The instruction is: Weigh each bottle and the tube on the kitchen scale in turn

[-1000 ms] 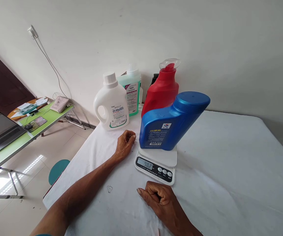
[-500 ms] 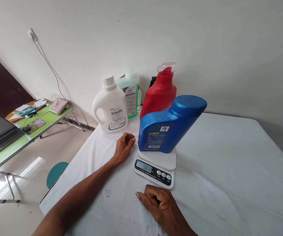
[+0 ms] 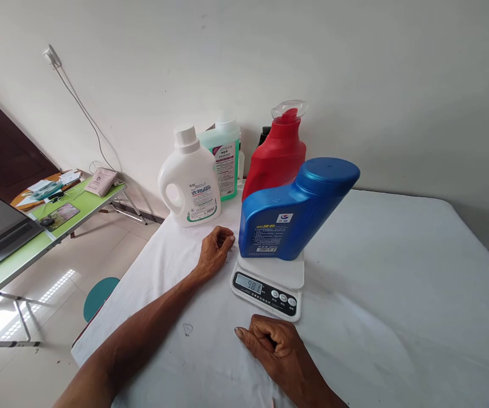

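Note:
A blue plastic bottle (image 3: 269,218) with a slanted neck and a wide blue cap stands on a white kitchen scale (image 3: 244,297). The scale's display (image 3: 249,284) reads 981. My left hand (image 3: 215,250) rests on the cloth just left of the scale and bottle, apart from both, its fingers curled in with nothing visible in them. In front of the scale, my right hand (image 3: 280,348) lies in a loose fist with the thumb pointing left; no object shows in it. Neither hand touches the bottle.
Behind stand a white detergent jug (image 3: 197,175), a green-liquid bottle (image 3: 227,161) and a red bottle (image 3: 273,158) with clear plastic over its top. A white cloth (image 3: 397,272) covers the table. To the left are a teal stool (image 3: 100,297) and a green table (image 3: 23,249) with a laptop (image 3: 1,232).
The view has shifted slightly, so the bottles and scale sit a little higher in the picture. Both hands keep their places and the reading stays at 981.

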A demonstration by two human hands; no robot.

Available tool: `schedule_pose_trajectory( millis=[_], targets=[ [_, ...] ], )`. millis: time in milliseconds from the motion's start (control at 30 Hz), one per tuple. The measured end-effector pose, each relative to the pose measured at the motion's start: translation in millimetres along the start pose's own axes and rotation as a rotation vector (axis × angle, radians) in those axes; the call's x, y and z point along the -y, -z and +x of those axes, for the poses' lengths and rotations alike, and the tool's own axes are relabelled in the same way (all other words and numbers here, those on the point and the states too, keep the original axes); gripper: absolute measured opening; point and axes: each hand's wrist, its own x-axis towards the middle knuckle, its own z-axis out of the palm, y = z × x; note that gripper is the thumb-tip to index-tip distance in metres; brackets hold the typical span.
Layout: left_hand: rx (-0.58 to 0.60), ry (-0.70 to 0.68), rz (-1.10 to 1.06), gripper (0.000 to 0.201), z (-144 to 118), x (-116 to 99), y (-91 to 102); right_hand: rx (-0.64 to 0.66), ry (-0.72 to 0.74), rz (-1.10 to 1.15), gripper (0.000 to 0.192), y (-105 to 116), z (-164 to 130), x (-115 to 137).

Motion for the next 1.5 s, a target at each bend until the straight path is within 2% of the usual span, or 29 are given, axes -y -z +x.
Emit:
schedule_pose_trajectory(
  millis=[633,767,867,967,1067,1167,1300,1400,1500],
  targets=[
    [0.015,0.008,-0.015,0.023,-1,0,-1.3,0.002,0.036,0.013,0.050,0,1,-1],
    [0.001,0.025,-0.051,0.032,0,-2,-0.5,-0.004,0.042,0.003,0.050,-1,0,-1],
    [-0.049,0.048,-0.183,0.049,-1,-16,5.0,-0.010,0.059,-0.005,0.050,-1,0,-2],
    [-0.051,-0.078,-0.223,0.061,-3,-45,10.8,-0.017,0.071,-0.013,0.049,-1,1,-1],
    [0.052,-0.237,-0.159,0.072,-4,-77,6.8,-0.017,0.059,-0.015,0.049,-1,2,2],
    [0.138,-0.239,-0.106,0.088,-2,-95,-9.0,-0.012,0.032,-0.012,0.049,0,2,3],
    [0.104,-0.065,-0.218,0.077,4,-94,-29.8,-0.018,0.027,-0.017,0.049,0,3,-1],
    [0.097,-0.053,-0.315,0.067,6,-88,-34.9,-0.011,0.031,-0.021,0.050,-2,3,-6],
    [0.056,-0.053,-0.381,0.067,2,-89,-31.5,-0.003,0.027,-0.023,0.049,-4,3,-9]
  ],
)
